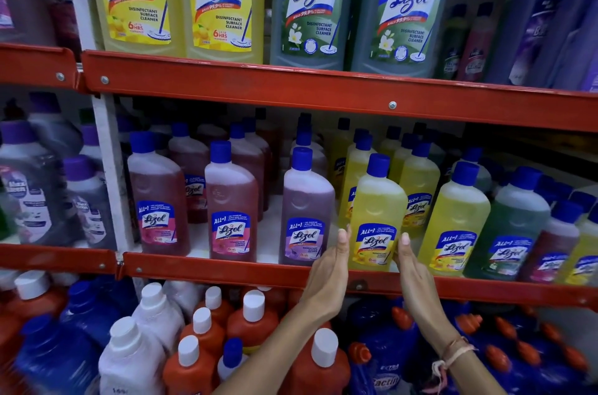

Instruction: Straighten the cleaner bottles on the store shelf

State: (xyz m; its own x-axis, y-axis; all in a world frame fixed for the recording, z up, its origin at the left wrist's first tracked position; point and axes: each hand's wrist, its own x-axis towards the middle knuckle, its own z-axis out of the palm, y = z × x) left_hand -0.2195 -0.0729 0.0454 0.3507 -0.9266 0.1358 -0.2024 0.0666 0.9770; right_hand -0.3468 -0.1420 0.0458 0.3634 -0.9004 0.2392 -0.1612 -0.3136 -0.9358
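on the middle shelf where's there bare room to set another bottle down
The widest bare patch of white shelf floor lies between the pink bottle and the purple bottle. A narrower gap sits between the two pink front bottles, near. Right of the yellow bottle framed by the left hand and right hand, bottles stand tightly packed.

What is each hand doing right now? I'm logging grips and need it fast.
Left hand: open, flat fingers against the left side of the yellow bottle.
Right hand: open, fingers against the same bottle's right side.
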